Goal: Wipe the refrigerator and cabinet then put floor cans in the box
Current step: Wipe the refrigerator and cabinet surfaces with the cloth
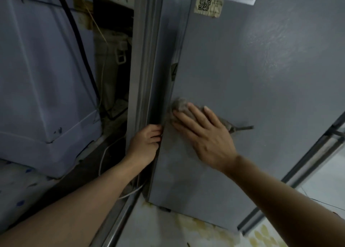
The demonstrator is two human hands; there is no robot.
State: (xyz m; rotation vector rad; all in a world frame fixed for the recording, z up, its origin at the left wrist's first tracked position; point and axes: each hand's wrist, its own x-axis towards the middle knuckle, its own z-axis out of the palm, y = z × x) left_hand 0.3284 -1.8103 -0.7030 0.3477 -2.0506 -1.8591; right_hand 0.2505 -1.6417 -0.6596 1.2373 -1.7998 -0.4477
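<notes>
The grey refrigerator [261, 75] fills the middle and right of the view, its flat side panel facing me. My right hand [201, 134] lies flat on that panel and presses a grey cloth [180, 105] against it, near the panel's left edge. A tail of the cloth sticks out to the right of the hand. My left hand [145, 144] curls its fingers around the refrigerator's left front edge, just below and left of the cloth. No cans or box are in view.
A pale appliance [41, 79] stands at the left with a black cable [80, 47] running down it. White cords [104, 157] lie in the dark gap between it and the refrigerator. A metal rail [119, 217] crosses the patterned floor [186, 231] below.
</notes>
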